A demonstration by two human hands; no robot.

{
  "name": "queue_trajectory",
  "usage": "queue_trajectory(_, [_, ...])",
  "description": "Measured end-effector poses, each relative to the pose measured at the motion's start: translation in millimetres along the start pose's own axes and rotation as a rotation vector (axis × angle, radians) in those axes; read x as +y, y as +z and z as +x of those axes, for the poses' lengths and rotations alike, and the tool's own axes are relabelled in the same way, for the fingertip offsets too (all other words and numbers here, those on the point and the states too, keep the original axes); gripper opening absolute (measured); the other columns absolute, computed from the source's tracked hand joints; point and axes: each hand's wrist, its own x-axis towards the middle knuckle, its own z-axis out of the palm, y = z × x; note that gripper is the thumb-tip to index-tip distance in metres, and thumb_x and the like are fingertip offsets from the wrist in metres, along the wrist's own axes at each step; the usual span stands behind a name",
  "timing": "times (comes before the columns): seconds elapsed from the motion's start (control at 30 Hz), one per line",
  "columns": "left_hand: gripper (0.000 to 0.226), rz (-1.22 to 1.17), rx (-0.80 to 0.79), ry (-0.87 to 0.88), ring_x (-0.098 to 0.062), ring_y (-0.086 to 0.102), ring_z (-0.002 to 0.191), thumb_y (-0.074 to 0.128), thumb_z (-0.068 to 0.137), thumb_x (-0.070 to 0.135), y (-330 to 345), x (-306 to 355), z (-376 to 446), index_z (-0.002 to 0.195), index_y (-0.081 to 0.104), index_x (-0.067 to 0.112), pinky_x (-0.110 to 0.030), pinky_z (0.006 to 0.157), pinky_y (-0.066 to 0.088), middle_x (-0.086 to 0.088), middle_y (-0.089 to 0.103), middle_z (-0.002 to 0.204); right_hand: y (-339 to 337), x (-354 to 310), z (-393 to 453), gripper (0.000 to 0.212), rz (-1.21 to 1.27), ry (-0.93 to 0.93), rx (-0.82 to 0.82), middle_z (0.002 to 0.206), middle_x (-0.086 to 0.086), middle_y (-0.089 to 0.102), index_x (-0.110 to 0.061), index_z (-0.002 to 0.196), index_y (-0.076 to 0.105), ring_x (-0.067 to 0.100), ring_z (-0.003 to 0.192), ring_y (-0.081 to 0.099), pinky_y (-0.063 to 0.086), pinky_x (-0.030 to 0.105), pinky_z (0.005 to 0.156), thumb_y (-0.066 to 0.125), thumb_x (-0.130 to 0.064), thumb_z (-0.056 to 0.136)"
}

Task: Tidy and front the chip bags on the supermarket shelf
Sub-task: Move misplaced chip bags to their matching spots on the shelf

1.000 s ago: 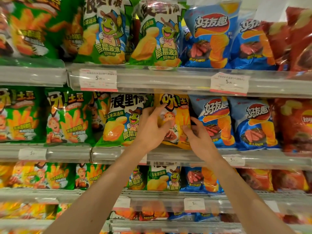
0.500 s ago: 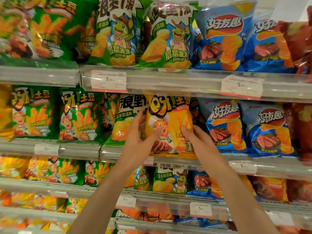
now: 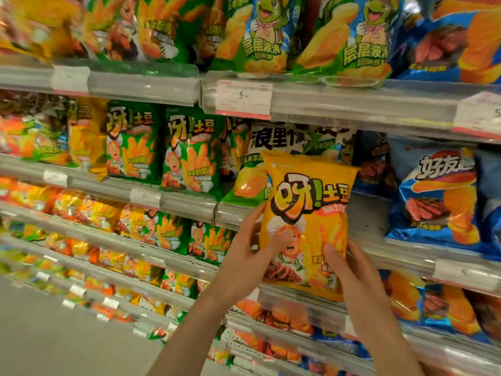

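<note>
Change: the yellow bag (image 3: 309,226), a second ago standing on the middle shelf (image 3: 189,204) between the wave-chip bag (image 3: 260,169) and the blue bags (image 3: 436,196), is now lifted out in front of the shelf edge; the view has also swung left and closer.
Meaning: the bag looks misplaced among other brands, so pulling it is likely the first half of a re-sort; matching yellow packs sit further left on the same shelf.
Left hand (image 3: 249,251): clamped on the bag's lower left edge, thumb on the front, fingers behind.
Right hand (image 3: 349,270): grips the lower right corner, thumb across the print, fingers out of sight behind.
Yellow bag: held upright, face forward, off the shelf, partly covering the wave-chip bag.
Gap: a bare stretch of middle shelf shows right of the bag, next to the blue bags.
Top shelf (image 3: 352,104): green wave-chip bags, blue bags to the right, fronts facing out.
Middle shelf: green fry bags (image 3: 189,153) upright at left, a yellow pack beside them leaning.
Lower shelves: mixed orange and green packs, blurred.
Price tags (image 3: 244,99): clipped to the rails, print too blurred to read fully.
</note>
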Motion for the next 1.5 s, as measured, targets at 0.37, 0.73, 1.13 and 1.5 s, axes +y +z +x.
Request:
queue_trajectory(0.37, [0.057,-0.058,0.039,-0.016,0.004,0.062,0.121,0.070,0.085,0.051,-147.9,-19.5,-40.8,0.134,0.044,0.064,-0.025,0.096,0.055,0.028,0.065,0.130,144.0,-1.0,-34.8,0.038,0.002,-0.002,-0.094,0.107,-0.024,0.075,-0.044,0.117,0.063,-0.005,0.096,0.070,0.053,0.020,0.079,0.067,-0.048,0.080])
queue_trajectory(0.73, [0.060,-0.094,0.264,-0.063,0.004,0.059,0.127,0.078,0.083,0.049,-394.4,-55.1,-104.4,0.135,0.048,0.058,-0.034,0.112,0.045,0.030,0.065,0.130,389.0,9.0,-57.6,0.092,-0.011,0.083,-0.332,0.143,-0.024,0.038,-0.034,0.156,0.028,-0.004,0.140,0.033,0.033,0.026,0.108,0.069,-0.055,0.077])
queue_trajectory(1.13, [0.070,-0.007,0.482,-0.077,-0.010,0.048,0.143,0.077,0.082,0.058,-616.3,-101.0,-90.7,0.143,0.044,0.055,-0.048,0.120,0.036,0.016,0.053,0.152,622.3,29.8,1.2,0.115,0.001,0.076,-0.583,0.157,-0.013,0.040,-0.036,0.155,0.033,0.004,0.144,0.036,0.035,0.043,0.119,0.081,-0.076,0.058])
queue_trajectory(1.5, [0.051,0.079,0.512,-0.037,0.001,0.064,0.121,0.073,0.084,0.038,-780.8,-80.5,-8.9,0.126,0.050,0.055,-0.015,0.090,0.050,0.024,0.070,0.126,801.6,19.2,86.0,0.089,0.160,0.055,-0.587,0.137,-0.023,0.049,-0.030,0.155,0.032,-0.018,0.118,0.045,0.041,0.005,0.086,0.074,-0.047,0.078])
